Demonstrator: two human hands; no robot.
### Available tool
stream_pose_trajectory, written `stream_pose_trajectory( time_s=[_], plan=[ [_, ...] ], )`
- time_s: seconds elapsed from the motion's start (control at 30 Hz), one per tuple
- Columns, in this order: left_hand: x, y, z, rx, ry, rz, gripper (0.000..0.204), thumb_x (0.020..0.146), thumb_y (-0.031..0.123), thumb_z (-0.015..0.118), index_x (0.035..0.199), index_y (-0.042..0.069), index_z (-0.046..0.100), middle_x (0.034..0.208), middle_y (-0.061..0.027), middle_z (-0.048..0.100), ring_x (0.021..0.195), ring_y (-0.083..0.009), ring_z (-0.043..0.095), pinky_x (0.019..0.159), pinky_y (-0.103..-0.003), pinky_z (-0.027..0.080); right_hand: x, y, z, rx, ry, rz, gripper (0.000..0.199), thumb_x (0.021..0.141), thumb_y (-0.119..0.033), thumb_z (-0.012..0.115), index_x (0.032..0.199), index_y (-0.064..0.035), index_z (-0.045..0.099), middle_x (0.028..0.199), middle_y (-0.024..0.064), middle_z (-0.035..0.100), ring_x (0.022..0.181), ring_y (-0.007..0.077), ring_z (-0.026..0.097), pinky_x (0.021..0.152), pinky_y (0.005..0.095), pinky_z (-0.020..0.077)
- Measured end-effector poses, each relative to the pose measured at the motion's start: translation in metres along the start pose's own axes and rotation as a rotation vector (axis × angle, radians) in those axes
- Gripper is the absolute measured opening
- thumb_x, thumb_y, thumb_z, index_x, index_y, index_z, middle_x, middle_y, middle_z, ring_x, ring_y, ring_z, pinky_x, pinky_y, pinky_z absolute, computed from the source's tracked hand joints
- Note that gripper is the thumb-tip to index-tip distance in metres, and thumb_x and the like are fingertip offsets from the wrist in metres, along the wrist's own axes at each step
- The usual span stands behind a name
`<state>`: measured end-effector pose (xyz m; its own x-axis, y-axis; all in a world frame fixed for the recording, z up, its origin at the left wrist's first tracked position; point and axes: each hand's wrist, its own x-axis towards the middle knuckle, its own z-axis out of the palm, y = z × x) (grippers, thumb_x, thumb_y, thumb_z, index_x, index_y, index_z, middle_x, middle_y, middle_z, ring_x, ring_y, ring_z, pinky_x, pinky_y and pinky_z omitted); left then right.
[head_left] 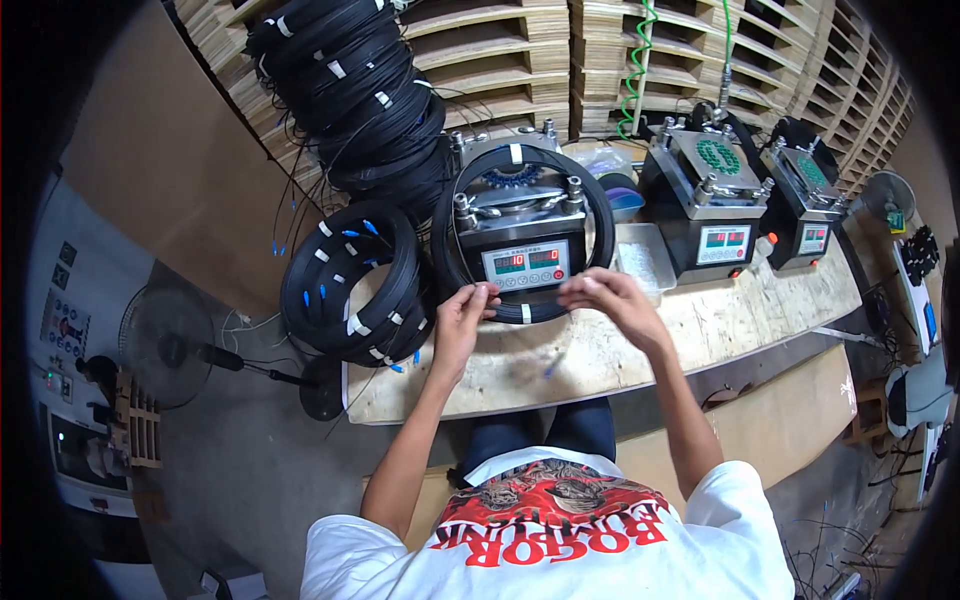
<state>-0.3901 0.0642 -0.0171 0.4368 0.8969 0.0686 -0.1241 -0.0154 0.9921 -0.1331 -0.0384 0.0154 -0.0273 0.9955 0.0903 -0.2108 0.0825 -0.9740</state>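
A ring of black cable (604, 228), bound with white ties, leans upright against a black-and-metal bench machine (520, 240) with a lit red-and-green display. At the ring's lower left, my left hand (462, 325) is closed, thumb and fingertips pinching the black cable. Close to its lower right, my right hand (622, 308) has its fingers drawn together and slightly smeared; what they pinch is too small to make out. Below the ring, between my hands, a blurred blue connector (553, 366) hangs over the tabletop.
More cable coils (350, 285) with blue connectors lie left on the wooden table (500, 375), before a tall coil stack (355, 110). Rightward stand a clear tray (645, 258) and two similar machines (705, 215). Wooden pallets (490, 60) rise behind; a fan (170, 345) stands left.
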Motion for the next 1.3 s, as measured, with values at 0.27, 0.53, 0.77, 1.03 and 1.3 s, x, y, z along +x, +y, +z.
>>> stream_pose_trajectory(
  time_s=[0.27,0.53,0.77,1.03,1.3],
  plan=[
    [0.004,0.005,0.064,-0.048,-0.148,-0.002,0.032,0.106,0.026,0.052,0.121,0.002,0.065,0.097,-0.0032,0.067,0.078,-0.0076,0.063,0.072,-0.023,0.053,0.013,0.021,0.04,-0.446,0.151,-0.133,0.022,0.107,-0.022,0.048,0.101,-0.0009,0.051,0.074,0.0068,0.058,0.071,0.0112,0.059,0.063,0.0318,0.0478],
    [-0.026,0.04,0.029,0.328,-0.383,0.021,0.026,0.102,0.022,0.057,0.111,0.003,0.072,0.071,-0.0006,0.066,0.065,-0.0048,0.052,0.062,-0.024,0.043,-0.006,0.016,0.034,-0.568,0.104,-0.21,0.02,0.1,-0.015,0.059,0.107,0.0036,0.064,0.076,0.0123,0.061,0.066,0.0188,0.055,0.064,0.033,0.0458],
    [-0.025,0.084,-0.023,1.336,-0.018,0.531,0.021,0.093,0.024,0.066,0.096,0.004,0.075,0.091,-0.0138,0.064,0.09,-0.0331,0.061,0.081,-0.042,0.048,-0.024,-0.01,-0.02,-1.386,0.153,-0.46,0.017,0.083,-0.011,0.074,0.099,-0.0088,0.078,0.108,0.0105,0.068,0.105,0.0296,0.061,0.091,0.0419,0.0445],
    [0.016,0.092,-0.054,0.863,0.068,0.314,0.026,0.097,0.02,0.061,0.109,-0.001,0.071,0.086,-0.0236,0.071,0.083,-0.0354,0.073,0.075,-0.04,0.056,0.01,-0.035,-0.091,-1.209,0.506,-0.296,0.021,0.094,-0.01,0.064,0.112,-0.004,0.073,0.106,0.0192,0.073,0.091,0.0296,0.072,0.075,0.0335,0.0548],
    [0.111,0.088,-0.064,-0.061,0.275,0.298,0.024,0.1,0.015,0.06,0.118,0.0,0.067,0.104,-0.0126,0.072,0.087,-0.0171,0.07,0.075,-0.03,0.058,0.111,-0.071,-0.086,0.052,0.554,-0.246,0.034,0.1,-0.003,0.05,0.133,0.0068,0.051,0.102,0.0186,0.069,0.079,0.0201,0.069,0.069,0.0295,0.0588]
  ],
)
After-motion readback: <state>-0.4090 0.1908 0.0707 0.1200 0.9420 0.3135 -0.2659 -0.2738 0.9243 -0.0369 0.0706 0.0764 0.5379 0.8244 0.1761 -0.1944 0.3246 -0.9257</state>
